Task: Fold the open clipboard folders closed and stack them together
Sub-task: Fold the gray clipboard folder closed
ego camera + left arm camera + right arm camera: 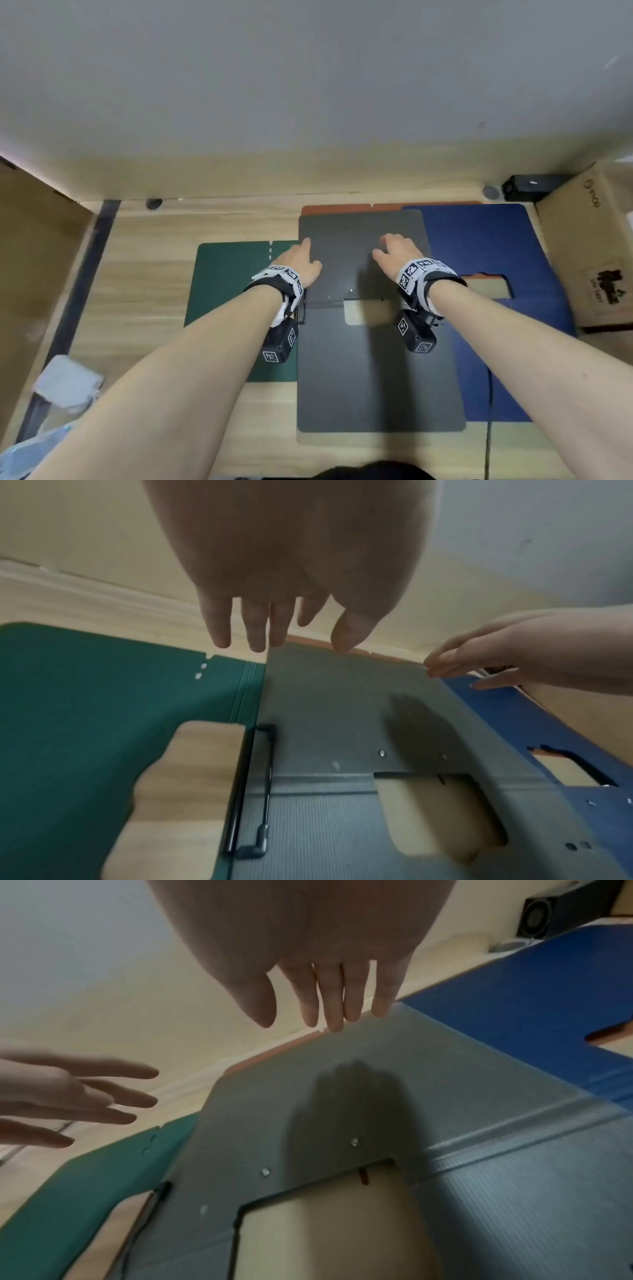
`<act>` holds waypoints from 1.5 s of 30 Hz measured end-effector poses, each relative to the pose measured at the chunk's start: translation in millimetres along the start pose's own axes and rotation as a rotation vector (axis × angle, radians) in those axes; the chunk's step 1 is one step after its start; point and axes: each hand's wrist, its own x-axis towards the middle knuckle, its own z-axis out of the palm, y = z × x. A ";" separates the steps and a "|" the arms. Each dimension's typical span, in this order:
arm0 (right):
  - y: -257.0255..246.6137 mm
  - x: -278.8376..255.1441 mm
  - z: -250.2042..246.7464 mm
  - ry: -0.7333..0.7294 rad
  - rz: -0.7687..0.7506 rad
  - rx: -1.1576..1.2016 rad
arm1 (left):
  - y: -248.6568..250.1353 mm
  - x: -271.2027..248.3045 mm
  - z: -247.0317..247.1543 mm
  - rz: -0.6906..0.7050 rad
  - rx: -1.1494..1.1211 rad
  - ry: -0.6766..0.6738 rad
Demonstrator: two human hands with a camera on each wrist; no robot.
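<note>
- The left hand (301,262) hovers above the far panel of the open black folder (376,370), its fingers (219,626) straight and spread. Its grip is slack and holds nothing.
- The right hand (394,251) hovers over the same panel, beside the left hand and apart from it, fingers (352,996) straight and pointing away from the person. This grip is also loose and holds nothing.
- The wrist views show a gap between both hands and the panel, with a hand shadow on the black surface below the right hand.
- The black folder lies spread flat on the wooden bench (147,274), directly beneath both hands, its fold line and a rectangular cut-out just behind the wrists.
- A green folder (233,294) lies open to the left of the left hand, partly under the black one.
- A blue folder (479,246) lies open to the right of the right hand, also partly covered.
- An orange-brown folder (342,208) shows as a strip beyond the fingertips of both hands.
- A cardboard box (589,246) stands further right of the right hand, past the blue folder.
</note>
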 end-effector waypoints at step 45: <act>112.2 1.7 25.1 0.109 0.316 0.116 | -34.5 12.6 81.0 -0.135 0.236 -0.111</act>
